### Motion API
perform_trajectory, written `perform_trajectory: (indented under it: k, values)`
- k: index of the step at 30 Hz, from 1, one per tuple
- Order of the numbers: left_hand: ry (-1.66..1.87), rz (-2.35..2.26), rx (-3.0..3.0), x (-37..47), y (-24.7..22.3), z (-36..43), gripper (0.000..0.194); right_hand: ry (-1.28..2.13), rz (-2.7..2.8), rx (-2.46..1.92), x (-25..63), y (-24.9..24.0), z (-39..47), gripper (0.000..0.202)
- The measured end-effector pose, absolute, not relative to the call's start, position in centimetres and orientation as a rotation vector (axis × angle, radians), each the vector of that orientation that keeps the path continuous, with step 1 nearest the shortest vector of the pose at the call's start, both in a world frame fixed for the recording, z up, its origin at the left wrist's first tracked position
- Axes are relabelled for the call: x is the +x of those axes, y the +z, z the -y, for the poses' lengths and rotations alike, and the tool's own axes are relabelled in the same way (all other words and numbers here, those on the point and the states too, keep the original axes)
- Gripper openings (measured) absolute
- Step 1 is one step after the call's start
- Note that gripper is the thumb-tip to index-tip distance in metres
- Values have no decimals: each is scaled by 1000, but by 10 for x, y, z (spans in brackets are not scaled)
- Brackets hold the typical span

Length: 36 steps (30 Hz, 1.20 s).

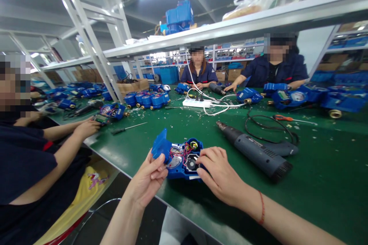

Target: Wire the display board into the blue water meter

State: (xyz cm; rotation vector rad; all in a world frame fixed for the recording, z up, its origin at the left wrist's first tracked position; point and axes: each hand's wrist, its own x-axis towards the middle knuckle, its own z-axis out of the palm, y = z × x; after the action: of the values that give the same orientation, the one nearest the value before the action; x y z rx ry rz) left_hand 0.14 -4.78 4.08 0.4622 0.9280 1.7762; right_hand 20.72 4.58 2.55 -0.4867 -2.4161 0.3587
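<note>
A blue water meter housing (179, 172) lies on the green bench in front of me, its inside exposed. Red and dark wires (176, 151) run among its parts, beside a round black part (191, 163) and a battery-like yellow-green disc (194, 145). My left hand (151, 178) pinches a blue plastic cover (161, 144), tilted up at the housing's left side. On the right end of the housing, my right hand (220, 174) is closed, fingertips over the open compartment and thumb by the near edge. Whether those fingertips pinch a small part is hidden.
A heat gun (255, 149) lies to the right, with a screwdriver (294, 119) behind it. A white power strip (197, 102) and cables sit mid-bench. More blue meters (148, 99) stand around. Another screwdriver (129, 128) lies left, near a co-worker's hand (86, 128). A shelf (218, 26) hangs overhead.
</note>
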Motion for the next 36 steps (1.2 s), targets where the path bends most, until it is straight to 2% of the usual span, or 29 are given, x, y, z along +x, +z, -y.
perform_trajectory:
  k: [12,16,19,22,24,26,32,36]
  values:
    - [1795,-909,460,2,39,47,46,159,2372,-276,212,22,-49,20]
    - [1793,-901,462,1,39,47,44,130,2287,-270,221,41,-44,18]
    - [1784,-900,471,0,38,48,45,-45,2228,-394,254,68,-71,18]
    - [1766,-897,484,0,37,49,45,-87,2205,-836,314,78,-137,28]
    - [1761,-892,491,0,35,50,45,-167,2149,-1179,359,68,-184,33]
    - [1760,-886,501,0,33,51,45,-213,2198,-1311,396,46,-218,34]
    - [1730,-914,540,1,29,58,46,-160,2621,-1255,433,-16,-235,70]
    - [1696,-955,573,1,26,64,46,-38,2761,-1221,434,-25,-235,75]
